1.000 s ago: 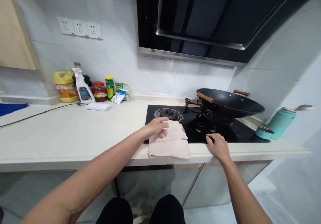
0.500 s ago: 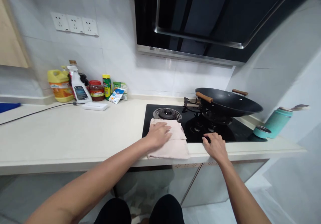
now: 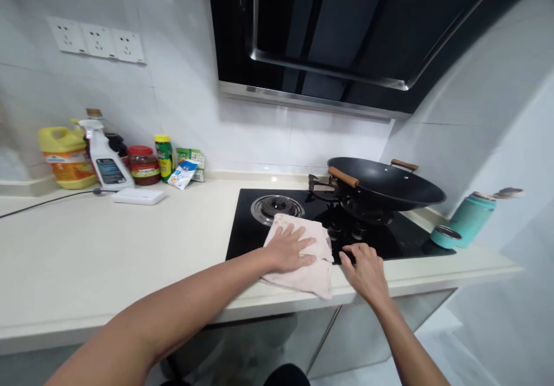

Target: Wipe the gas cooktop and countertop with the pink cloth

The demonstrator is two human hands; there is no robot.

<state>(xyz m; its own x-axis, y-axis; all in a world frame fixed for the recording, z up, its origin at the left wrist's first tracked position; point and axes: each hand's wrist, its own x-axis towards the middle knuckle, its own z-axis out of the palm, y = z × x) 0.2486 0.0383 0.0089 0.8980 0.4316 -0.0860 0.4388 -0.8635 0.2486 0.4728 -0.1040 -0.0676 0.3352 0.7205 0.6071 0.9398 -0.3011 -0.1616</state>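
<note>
My left hand (image 3: 291,251) lies flat on a folded pale pink cloth (image 3: 298,279), its fingers spread. The cloth covers part of the front of the black glass cooktop (image 3: 242,230) and hangs a little over the counter's front edge. Just behind it is the bare left burner (image 3: 277,206). My right hand (image 3: 366,268) rests at the cooktop's front edge, fingers bent and thumb apart, with nothing seen in it. Beyond that hand are the control knobs (image 3: 358,232). A black wok (image 3: 389,184) with wooden handles sits over the right burner.
A range hood (image 3: 320,40) overhangs the cooktop. At the right end stand a teal container (image 3: 474,218) and a small teal cup (image 3: 445,237). Along the left wall are a spray bottle (image 3: 106,158), a yellow jug (image 3: 67,161), a red-lidded jar (image 3: 142,167) and a white box (image 3: 138,196).
My left hand has slid the cloth to the right across the cooktop, and its fingers are more spread. The right hand stays near the front edge. The camera view has shifted.
</note>
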